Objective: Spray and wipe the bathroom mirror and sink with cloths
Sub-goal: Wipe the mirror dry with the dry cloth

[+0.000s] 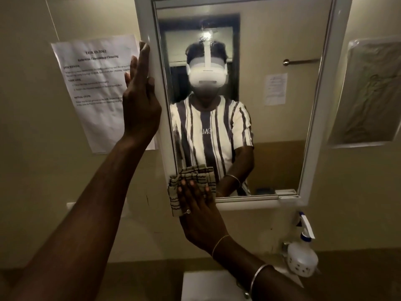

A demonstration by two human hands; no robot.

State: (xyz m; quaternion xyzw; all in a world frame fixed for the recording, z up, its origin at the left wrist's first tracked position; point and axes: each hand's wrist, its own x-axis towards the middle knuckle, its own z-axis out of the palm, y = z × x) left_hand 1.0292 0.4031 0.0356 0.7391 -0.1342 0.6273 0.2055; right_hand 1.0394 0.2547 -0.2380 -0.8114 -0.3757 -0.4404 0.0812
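Right hand (199,213) lies flat on the striped cloth (191,175), fingers straight, pressing it to the mirror (249,137) at the lower left corner; left hand (138,98) braces the white frame (144,18), fingers straight, gripping nothing; best now, I'd say, is even pressure and overlapping strokes up the glass from that corner; spray bottle (302,255) stands beside the sink (206,283), close by
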